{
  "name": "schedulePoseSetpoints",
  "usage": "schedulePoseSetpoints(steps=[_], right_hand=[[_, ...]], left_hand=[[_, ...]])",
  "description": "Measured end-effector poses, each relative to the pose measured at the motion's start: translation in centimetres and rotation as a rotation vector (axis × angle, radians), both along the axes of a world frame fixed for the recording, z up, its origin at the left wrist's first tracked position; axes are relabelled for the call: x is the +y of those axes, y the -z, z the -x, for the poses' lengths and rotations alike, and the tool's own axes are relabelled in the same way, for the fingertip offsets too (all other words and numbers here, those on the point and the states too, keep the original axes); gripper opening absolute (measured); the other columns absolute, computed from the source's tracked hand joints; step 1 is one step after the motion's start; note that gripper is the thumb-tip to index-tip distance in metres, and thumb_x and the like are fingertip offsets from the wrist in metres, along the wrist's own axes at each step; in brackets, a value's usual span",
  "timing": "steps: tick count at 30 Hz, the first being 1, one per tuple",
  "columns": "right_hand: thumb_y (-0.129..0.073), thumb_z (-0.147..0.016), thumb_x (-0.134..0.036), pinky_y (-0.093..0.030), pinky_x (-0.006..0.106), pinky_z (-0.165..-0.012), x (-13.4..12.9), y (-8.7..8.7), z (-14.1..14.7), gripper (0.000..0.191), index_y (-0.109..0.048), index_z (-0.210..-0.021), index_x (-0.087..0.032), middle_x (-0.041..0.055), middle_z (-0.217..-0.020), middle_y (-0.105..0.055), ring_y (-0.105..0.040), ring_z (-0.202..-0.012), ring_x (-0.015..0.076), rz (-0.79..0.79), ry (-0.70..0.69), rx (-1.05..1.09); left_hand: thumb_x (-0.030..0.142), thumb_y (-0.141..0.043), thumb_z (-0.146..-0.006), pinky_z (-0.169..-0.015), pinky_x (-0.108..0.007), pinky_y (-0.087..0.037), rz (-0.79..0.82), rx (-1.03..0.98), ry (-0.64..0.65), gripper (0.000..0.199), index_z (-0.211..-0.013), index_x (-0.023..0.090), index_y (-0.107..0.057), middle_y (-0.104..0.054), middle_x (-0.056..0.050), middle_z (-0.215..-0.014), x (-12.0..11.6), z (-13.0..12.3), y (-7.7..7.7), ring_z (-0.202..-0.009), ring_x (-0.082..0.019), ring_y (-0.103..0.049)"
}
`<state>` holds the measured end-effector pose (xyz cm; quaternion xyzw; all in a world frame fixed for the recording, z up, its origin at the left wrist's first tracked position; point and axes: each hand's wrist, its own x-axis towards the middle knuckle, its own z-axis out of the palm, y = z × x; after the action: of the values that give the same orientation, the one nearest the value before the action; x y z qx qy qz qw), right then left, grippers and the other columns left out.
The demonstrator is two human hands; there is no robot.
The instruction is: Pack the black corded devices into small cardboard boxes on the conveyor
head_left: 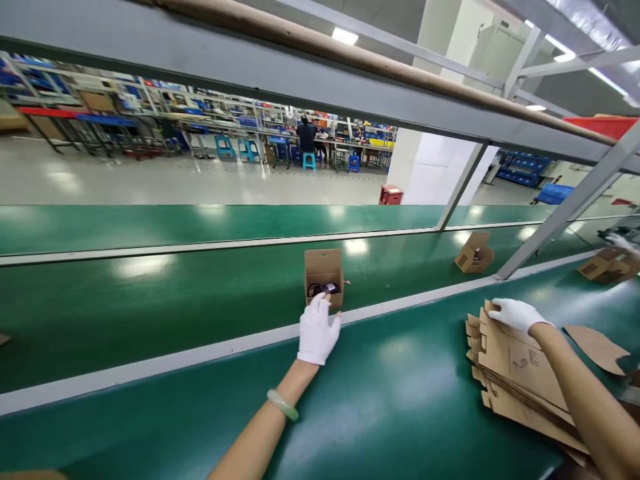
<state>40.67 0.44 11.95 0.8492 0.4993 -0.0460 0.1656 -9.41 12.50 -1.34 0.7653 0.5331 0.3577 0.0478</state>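
Head view: your left hand, white glove, green bangle on the wrist, is stretched past the far edge of the green surface to the open small box standing on the conveyor belt just beyond the grey rail. Fingers are loosely spread, tips touching the box's near wall; it grips nothing that I can see. Box stands upright, flaps open, something dark inside with a cable; can't tell what it is. Your right hand, also gloved, rests flat on the far end of the stack of flat cardboard blanks near the right edge of the surface, fingers curled over the top blank's far edge, pressing rather than lifting. One loose cardboard piece lies just right of the stack. A second open box sits further right on the belt, well apart from yours. At the far right, another person's gloved hand works on a third box; not yours. My read: you're parting with the filled box on the belt while lining up the top blank. The next move would call for peeling one blank only, since the edges are staggered and two could lift together.
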Motion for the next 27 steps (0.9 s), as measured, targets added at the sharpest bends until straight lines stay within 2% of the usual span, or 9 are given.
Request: schedulePoseSetpoints(steps=[2, 6, 10, 13, 17, 20, 23, 25, 27], right_hand=[[-0.045, -0.085, -0.044, -0.037, 0.034, -0.067, 0.6, -1.2, 3.2, 0.038, -0.061, -0.109, -0.02, 0.0141, -0.111, -0.066, -0.063, -0.092, 0.0298, -0.065, -0.099, -0.087], [-0.035, -0.091, -0.045, -0.031, 0.031, -0.06, 1.2, -3.4, 14.2, 0.035, -0.057, -0.101, -0.019, 0.0093, -0.088, -0.069, -0.063, -0.074, 0.0234, -0.307, -0.361, -0.294], [-0.034, -0.091, -0.039, -0.031, 0.029, -0.056, 1.2, -3.3, 23.5, 0.029, -0.055, -0.096, -0.02, 0.0049, -0.078, -0.068, -0.064, -0.068, 0.0203, -0.471, -0.428, -0.166], [-0.031, -0.092, -0.034, -0.043, 0.031, -0.064, 0.7, -2.6, 26.2, 0.035, -0.057, -0.107, -0.016, 0.0095, -0.091, -0.071, -0.066, -0.077, 0.0227, -0.531, -0.447, 0.098], [-0.031, -0.095, -0.039, -0.052, 0.034, -0.082, -0.3, -1.8, 27.5, 0.04, -0.061, -0.105, -0.015, 0.0108, -0.109, -0.069, -0.066, -0.096, 0.0226, -0.556, -0.535, 0.792], [-0.031, -0.096, -0.045, -0.055, 0.036, -0.084, -1.2, -1.4, 28.8, 0.043, -0.062, -0.104, -0.017, 0.0088, -0.111, -0.069, -0.065, -0.099, 0.0224, -0.476, -0.502, 1.074], [-0.028, -0.097, -0.033, -0.048, 0.042, -0.1, -2.1, -1.5, 30.0, 0.041, -0.054, -0.124, -0.016, 0.01, -0.126, -0.061, -0.057, -0.117, 0.0222, -0.737, -0.556, 0.801], [-0.033, -0.094, -0.024, -0.045, 0.044, -0.103, -2.6, -2.1, 30.7, 0.04, -0.048, -0.13, -0.016, 0.0116, -0.129, -0.058, -0.054, -0.121, 0.0223, -0.942, -0.733, 0.506], [-0.041, -0.091, -0.023, -0.046, 0.044, -0.099, -3.0, -2.9, 31.3, 0.038, -0.049, -0.127, -0.015, 0.013, -0.124, -0.06, -0.055, -0.116, 0.0248, -0.949, -0.964, 0.24]], left_hand=[[0.038, -0.052, -0.087, -0.106, -0.046, -0.04, 0.062, -0.188, 0.128, 0.05, -0.129, 0.01, -0.047, -0.05, -0.017, -0.135, -3.3, -1.2, -0.8, -0.124, -0.028, -0.046], [0.055, -0.064, -0.074, -0.118, -0.053, -0.023, 0.541, -0.338, 0.472, 0.095, -0.146, 0.006, -0.025, -0.027, -0.021, -0.152, -10.0, -3.9, -3.2, -0.142, -0.032, -0.025], [0.062, -0.077, -0.057, -0.121, -0.054, -0.009, 0.814, -0.533, 0.73, 0.127, -0.151, 0.013, -0.008, -0.008, -0.017, -0.159, -14.0, -4.1, -4.9, -0.147, -0.033, -0.007], [0.059, -0.081, -0.054, -0.121, -0.054, -0.011, 0.844, -0.737, 0.803, 0.127, -0.151, 0.019, -0.011, -0.016, -0.016, -0.158, -14.2, -2.4, -6.1, -0.146, -0.035, -0.012], [0.053, -0.077, -0.064, -0.114, -0.05, -0.032, 0.895, -1.148, 0.872, 0.099, -0.144, 0.021, -0.027, -0.04, -0.014, -0.146, -12.4, 0.3, -8.2, -0.136, -0.032, -0.037], [0.043, -0.077, -0.069, -0.111, -0.046, -0.038, 0.883, -1.217, 0.825, 0.087, -0.139, 0.019, -0.032, -0.046, -0.013, -0.142, -11.5, 1.9, -8.7, -0.131, -0.031, -0.044], [0.04, -0.072, -0.077, -0.107, -0.041, -0.042, 0.92, -1.246, 0.793, 0.072, -0.137, 0.021, -0.036, -0.048, -0.011, -0.14, -11.5, 2.9, -8.3, -0.13, -0.028, -0.046], [0.04, -0.069, -0.079, -0.106, -0.039, -0.044, 0.934, -1.268, 0.781, 0.067, -0.136, 0.021, -0.038, -0.049, -0.01, -0.139, -11.7, 3.3, -8.1, -0.128, -0.027, -0.047], [0.041, -0.069, -0.079, -0.105, -0.041, -0.044, 0.955, -1.282, 0.777, 0.066, -0.134, 0.02, -0.039, -0.049, -0.012, -0.139, -12.0, 3.4, -8.0, -0.125, -0.028, -0.05]])
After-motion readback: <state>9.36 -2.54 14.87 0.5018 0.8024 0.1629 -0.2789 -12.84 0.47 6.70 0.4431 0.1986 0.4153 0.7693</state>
